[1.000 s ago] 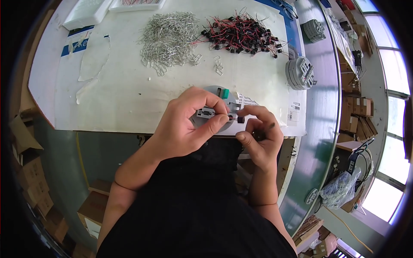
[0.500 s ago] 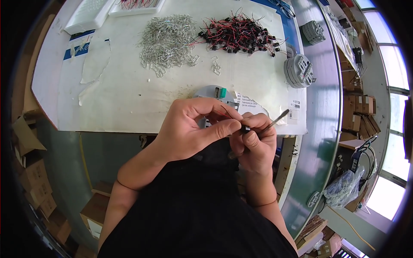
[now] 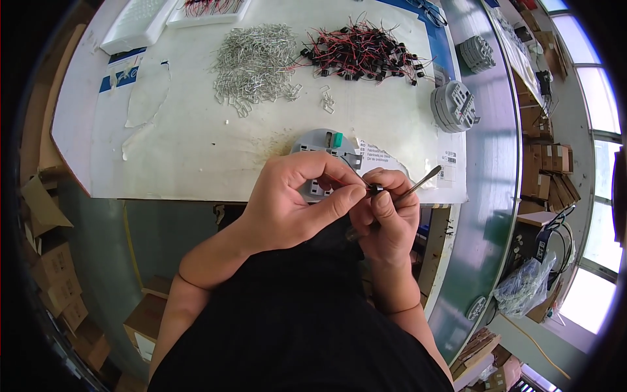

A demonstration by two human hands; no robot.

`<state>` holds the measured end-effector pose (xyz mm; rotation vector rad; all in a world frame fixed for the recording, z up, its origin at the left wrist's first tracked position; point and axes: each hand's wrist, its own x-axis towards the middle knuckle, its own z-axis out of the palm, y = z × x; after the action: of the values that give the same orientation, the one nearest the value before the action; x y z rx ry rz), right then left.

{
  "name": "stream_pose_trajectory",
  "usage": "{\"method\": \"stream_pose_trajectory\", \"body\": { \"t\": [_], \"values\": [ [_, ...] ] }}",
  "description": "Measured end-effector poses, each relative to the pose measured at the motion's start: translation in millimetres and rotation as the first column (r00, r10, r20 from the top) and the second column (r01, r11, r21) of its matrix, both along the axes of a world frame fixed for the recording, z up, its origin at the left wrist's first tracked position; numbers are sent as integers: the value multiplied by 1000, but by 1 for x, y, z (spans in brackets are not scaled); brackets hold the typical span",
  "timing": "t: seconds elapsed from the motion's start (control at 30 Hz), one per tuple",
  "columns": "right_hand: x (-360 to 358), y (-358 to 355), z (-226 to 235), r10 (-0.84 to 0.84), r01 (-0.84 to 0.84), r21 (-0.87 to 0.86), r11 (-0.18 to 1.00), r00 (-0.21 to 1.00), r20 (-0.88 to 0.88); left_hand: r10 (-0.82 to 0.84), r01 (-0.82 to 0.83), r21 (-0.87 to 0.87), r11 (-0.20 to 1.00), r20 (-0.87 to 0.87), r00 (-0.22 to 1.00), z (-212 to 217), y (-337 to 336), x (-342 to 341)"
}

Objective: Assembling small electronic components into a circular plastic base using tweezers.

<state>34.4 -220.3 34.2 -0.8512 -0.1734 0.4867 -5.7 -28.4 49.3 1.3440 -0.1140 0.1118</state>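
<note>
In front of my chest, both hands meet over the near table edge. My left hand [image 3: 284, 199] pinches thumb to forefinger at the red and black wires of a small black component [image 3: 375, 189]. The thumb and forefinger of my right hand [image 3: 388, 219] grip that component's body. A screwdriver [image 3: 423, 183] also lies across my right hand, its metal shaft slanting up to the right; the fingers hide much of it. Just beyond my hands is a grey round plastic housing [image 3: 312, 138] with a green block [image 3: 337, 140] on top, partly covered by my left hand.
A heap of bent metal clips [image 3: 255, 65] lies at the far middle, beside a pile of black components with red wires [image 3: 366, 52]. Stacked grey round housings [image 3: 454, 108] stand at the right. White trays [image 3: 137, 26] sit far left. Cardboard boxes [image 3: 59, 281] flank the table below left.
The black component shows more plainly between my fingers. My left hand has shifted slightly, baring more of the grey housing. The screwdriver stays in my right hand.
</note>
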Motion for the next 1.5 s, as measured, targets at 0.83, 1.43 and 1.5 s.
{"method": "stream_pose_trajectory", "body": {
  "t": [0.83,1.43,1.5],
  "values": [
    [29,-5,2,325,419,-737,531,703,633,215,-378,715,588,311,926,-36,7,13],
    [51,-2,4,376,240,-660,712,663,647,292,-335,773,538,202,935,-58,-1,19],
    [45,4,-5,-88,159,-155,975,918,387,293,-334,778,533,200,935,-58,-3,18]
  ]
}}
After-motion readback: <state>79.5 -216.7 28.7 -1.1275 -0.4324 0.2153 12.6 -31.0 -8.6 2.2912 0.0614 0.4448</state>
